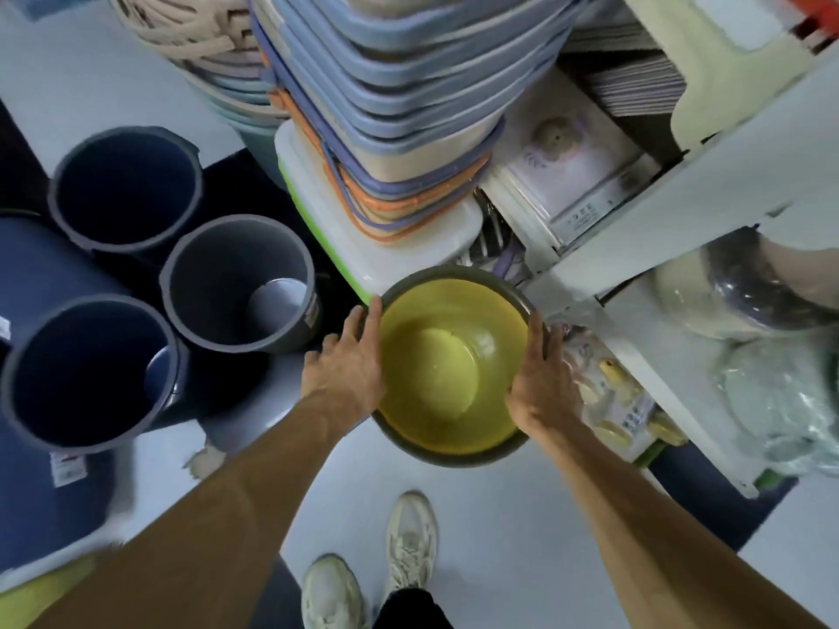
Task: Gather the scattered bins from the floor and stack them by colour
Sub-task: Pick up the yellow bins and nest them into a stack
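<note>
Shoes (395,569), pale and laced, stand on the light floor (522,560) at the bottom of the view. Just above them both hands hold a yellow bin (447,370) between them, clear of the floor. The left hand (347,360) lies along the bin's left rim with fingers nearly straight and slightly spread, the fingertips reaching up to the rim's far left edge. The right hand (540,374) presses flat against the right side, its fingers pointing away along the wall. The bin is round, glossy yellow inside with a flat circular bottom, and has a dull grey-green outer rim; it seems to be more than one bin nested, though that cannot be told for sure.

Left of it stand three round bins with open mouths: a near dark blue bin (88,370), a grey bin (238,283) beside it, and a farther dark blue bin (125,188). Beyond the yellow bin a white lidded box (386,247) carries a tall stack of blue and orange baskets (408,106). White shelving (681,197) with packaged goods runs along the right.
</note>
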Available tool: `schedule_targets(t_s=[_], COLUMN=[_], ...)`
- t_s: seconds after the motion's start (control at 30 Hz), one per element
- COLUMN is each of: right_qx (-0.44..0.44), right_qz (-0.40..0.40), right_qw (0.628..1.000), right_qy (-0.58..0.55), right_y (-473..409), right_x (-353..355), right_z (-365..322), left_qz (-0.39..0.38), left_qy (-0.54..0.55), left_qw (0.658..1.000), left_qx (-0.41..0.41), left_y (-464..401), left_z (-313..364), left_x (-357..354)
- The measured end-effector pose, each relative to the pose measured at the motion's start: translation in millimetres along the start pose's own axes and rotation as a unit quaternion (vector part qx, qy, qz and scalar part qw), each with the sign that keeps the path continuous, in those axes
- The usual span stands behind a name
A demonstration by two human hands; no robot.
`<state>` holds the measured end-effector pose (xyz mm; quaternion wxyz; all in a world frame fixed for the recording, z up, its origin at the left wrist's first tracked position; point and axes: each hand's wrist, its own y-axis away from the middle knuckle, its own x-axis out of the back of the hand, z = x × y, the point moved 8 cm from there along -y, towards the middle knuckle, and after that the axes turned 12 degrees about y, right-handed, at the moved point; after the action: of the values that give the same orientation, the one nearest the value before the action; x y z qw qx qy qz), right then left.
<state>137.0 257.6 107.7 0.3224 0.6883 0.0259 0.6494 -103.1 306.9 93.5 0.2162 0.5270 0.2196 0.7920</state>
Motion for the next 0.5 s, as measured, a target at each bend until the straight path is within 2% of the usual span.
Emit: schedule_targets(t_s=[0.1, 0.2, 0.33, 0.5], right_qx=[-0.011, 0.023, 0.122, 0.195], right_qz=[-0.077, -0.035, 0.012, 0.017], right_qw=[0.994, 0.992, 0.980, 0.967], right_qy=[0.076, 0.119, 0.154, 0.162], right_y=[-4, -3, 16, 41], right_x=[-14, -2, 5, 6], right_z=[4, -12, -58, -122], left_qz=[-0.060, -0.078, -0.054, 0.000], left_qy=[-0.022, -0.043, -0.055, -0.057], left_qw=[0.997, 0.995, 0.997, 0.998], left_qx=[0.036, 0.040, 0.013, 0.029], left_y=[-1, 2, 22, 53], left_z=[-4, -7, -23, -79], left_x=[-5, 4, 22, 47])
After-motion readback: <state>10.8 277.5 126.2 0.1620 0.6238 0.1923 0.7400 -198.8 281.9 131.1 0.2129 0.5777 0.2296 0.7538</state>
